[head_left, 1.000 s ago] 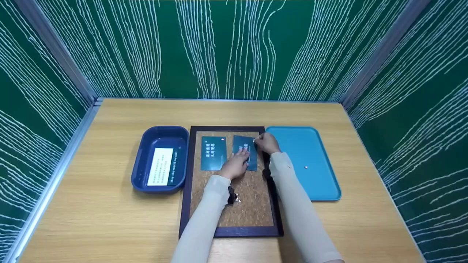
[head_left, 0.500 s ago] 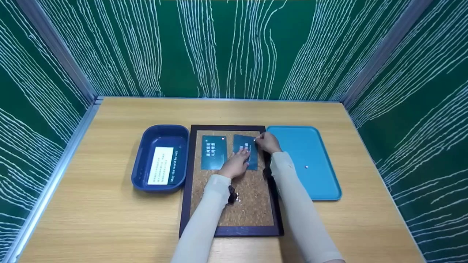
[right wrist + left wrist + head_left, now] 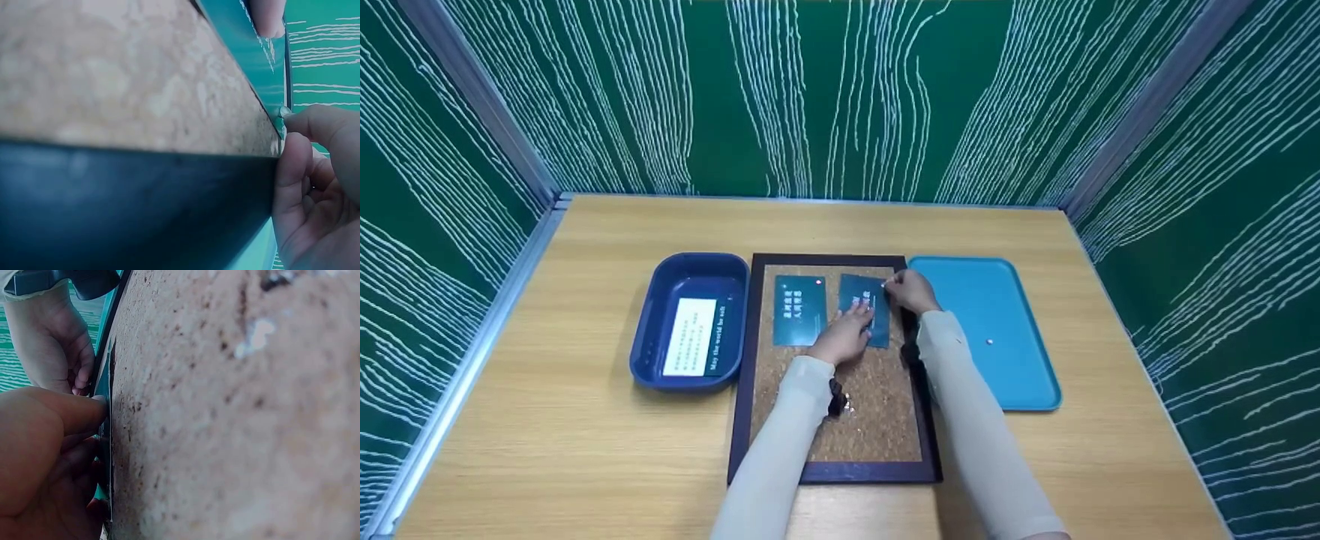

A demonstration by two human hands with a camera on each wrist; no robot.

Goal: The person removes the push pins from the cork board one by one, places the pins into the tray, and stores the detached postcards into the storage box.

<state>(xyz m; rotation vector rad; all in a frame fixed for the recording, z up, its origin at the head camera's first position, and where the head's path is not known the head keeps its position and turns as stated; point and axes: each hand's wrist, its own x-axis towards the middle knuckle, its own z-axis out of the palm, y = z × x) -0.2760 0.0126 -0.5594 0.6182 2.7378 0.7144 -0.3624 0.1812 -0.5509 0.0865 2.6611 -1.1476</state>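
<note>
Teal card [image 3: 862, 288] lies beneath left hand [image 3: 844, 332], grip spread; right hand [image 3: 913, 292] pinches pin [image 3: 883, 285] at card's corner.

The left hand [image 3: 844, 339] covers part of the teal card [image 3: 879, 321] beneath it, lettering included. The pale object [image 3: 285, 111] pinched by the right hand [image 3: 913, 292] is too small to identify, as are the shiny bits [image 3: 848, 406] on the corkboard [image 3: 877, 439]. The head view's bottom edge cuts off 2 arms [image 3: 776, 450]. In the 2 wrist views, the corkboard's nearest part is blurred.
</note>
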